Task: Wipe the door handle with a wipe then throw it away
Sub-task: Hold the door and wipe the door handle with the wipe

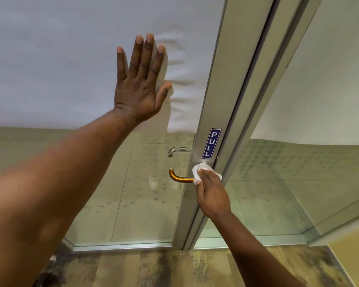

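A curved metal door handle (179, 177) sticks out to the left from the aluminium door frame (214, 100); its free end shines amber. My right hand (212, 192) grips a crumpled white wipe (199, 169) and presses it around the handle's base, next to the frame. My left hand (140, 79) lies flat with fingers spread against the frosted upper part of the glass door (71, 59), well above and left of the handle. The handle's inner part is hidden by the wipe and my fingers.
A blue "PULL" sticker (211, 143) sits on the frame just above the handle. A second, grey handle (175, 151) shows through the glass on the far side. A fixed glass panel (309, 172) stands to the right. Patterned floor (174, 268) lies below the threshold.
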Demonstrator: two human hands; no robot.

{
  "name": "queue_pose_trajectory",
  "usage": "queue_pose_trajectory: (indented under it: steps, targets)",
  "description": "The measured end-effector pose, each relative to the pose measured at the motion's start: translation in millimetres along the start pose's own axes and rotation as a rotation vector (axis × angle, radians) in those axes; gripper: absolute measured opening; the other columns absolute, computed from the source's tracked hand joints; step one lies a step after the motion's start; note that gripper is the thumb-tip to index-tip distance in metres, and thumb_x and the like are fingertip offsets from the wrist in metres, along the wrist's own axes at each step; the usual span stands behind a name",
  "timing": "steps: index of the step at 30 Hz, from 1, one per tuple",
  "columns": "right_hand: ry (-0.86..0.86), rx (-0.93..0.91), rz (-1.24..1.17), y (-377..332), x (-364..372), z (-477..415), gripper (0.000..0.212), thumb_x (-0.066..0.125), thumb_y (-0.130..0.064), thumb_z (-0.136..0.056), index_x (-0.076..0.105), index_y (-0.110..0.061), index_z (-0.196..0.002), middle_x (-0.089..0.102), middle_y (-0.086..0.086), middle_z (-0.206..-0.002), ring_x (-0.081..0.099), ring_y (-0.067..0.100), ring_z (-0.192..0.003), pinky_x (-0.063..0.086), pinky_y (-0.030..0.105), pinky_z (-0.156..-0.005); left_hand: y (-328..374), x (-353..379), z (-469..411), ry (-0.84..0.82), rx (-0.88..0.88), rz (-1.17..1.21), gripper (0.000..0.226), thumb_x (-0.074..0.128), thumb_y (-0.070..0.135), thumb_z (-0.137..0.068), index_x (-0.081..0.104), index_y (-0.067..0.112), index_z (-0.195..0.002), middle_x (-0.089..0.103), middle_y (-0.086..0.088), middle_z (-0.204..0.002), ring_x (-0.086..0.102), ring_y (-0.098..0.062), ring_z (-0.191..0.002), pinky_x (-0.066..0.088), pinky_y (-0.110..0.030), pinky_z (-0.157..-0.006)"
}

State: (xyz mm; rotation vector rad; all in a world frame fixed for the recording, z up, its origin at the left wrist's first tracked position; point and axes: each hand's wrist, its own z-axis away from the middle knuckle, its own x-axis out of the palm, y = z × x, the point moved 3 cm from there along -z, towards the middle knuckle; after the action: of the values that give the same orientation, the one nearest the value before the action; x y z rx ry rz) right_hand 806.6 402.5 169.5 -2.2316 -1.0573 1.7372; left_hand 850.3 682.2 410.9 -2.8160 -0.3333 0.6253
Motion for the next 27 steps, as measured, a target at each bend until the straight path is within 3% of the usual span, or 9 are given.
queue_pose_trajectory:
  steps: [4,9,12,16,17,20,23,27]
  targets:
    - [0.057,0.177,-0.166,9,3,-3,0.042,0.039,-0.034,-0.108,0.055,-0.016,-0.143,0.051,0.001,-0.149,0.053,0.022,-0.132,0.045,0.028,-0.097,0,-2,1,-0.002,0.0,0.009,0.078,0.025,0.061,-0.109,0.008,0.01,-0.166,0.012,-0.021,-0.169,0.012,-0.038,-0.156,0.002,-0.06,-0.122]
    - [0.066,0.084,-0.157,4,7,-6,0.042,0.038,-0.035,-0.106,0.064,-0.018,-0.136,0.048,0.001,-0.149,0.05,0.016,-0.13,0.049,0.033,-0.103,1,-2,0,-0.004,-0.004,-0.001,0.079,0.027,0.061,-0.108,0.009,0.011,-0.166,0.013,-0.021,-0.169,0.013,-0.039,-0.156,0.005,-0.063,-0.122]
    - [0.116,0.176,-0.352,10,6,-10,0.033,0.046,-0.017,-0.105,0.067,-0.011,-0.13,0.054,0.004,-0.143,0.055,0.019,-0.125,0.051,0.03,-0.102,1,-2,0,0.001,-0.003,-0.003,0.079,0.028,0.061,-0.108,0.009,0.011,-0.166,0.014,-0.021,-0.169,0.014,-0.039,-0.156,0.003,-0.061,-0.122]
    - [0.115,0.22,-0.353,21,2,-11,0.04,0.052,0.011,-0.094,0.068,-0.002,-0.128,0.059,0.011,-0.139,0.058,0.026,-0.126,0.036,-0.001,-0.096,1,-3,1,-0.001,-0.003,-0.011,0.079,0.029,0.061,-0.108,0.011,0.01,-0.166,0.015,-0.022,-0.169,0.014,-0.039,-0.155,0.003,-0.061,-0.122]
    - [0.089,0.182,-0.295,23,-1,-13,0.041,0.053,0.013,-0.092,0.068,-0.001,-0.127,0.06,0.012,-0.138,0.058,0.027,-0.124,0.037,0.001,-0.098,1,-3,0,0.001,-0.002,-0.014,0.079,0.029,0.061,-0.108,0.012,0.01,-0.166,0.016,-0.023,-0.168,0.014,-0.039,-0.155,0.003,-0.06,-0.122]
    - [0.0,0.009,-0.085,28,-6,-20,0.034,0.056,0.012,-0.089,0.072,-0.002,-0.116,0.065,0.013,-0.129,0.062,0.031,-0.114,0.049,0.028,-0.094,1,-3,-1,0.005,-0.002,-0.018,0.079,0.028,0.061,-0.108,0.013,0.011,-0.166,0.017,-0.023,-0.168,0.015,-0.039,-0.155,0.002,-0.059,-0.122]
    - [-0.041,-0.068,0.02,32,-11,-27,0.028,0.062,0.006,-0.09,0.075,-0.005,-0.112,0.068,0.01,-0.123,0.061,0.032,-0.112,0.048,0.03,-0.086,1,-3,-1,0.001,-0.005,-0.011,0.079,0.028,0.062,-0.108,0.013,0.01,-0.166,0.017,-0.023,-0.169,0.015,-0.04,-0.155,0.003,-0.06,-0.122]
    - [-0.036,-0.201,0.182,33,-16,-28,0.038,0.081,-0.001,-0.08,0.076,-0.01,-0.116,0.071,0.007,-0.12,0.062,0.032,-0.107,0.054,0.038,-0.083,1,-3,0,0.005,-0.007,-0.018,0.079,0.029,0.061,-0.108,0.013,0.01,-0.166,0.017,-0.023,-0.168,0.015,-0.04,-0.155,0.003,-0.06,-0.122]
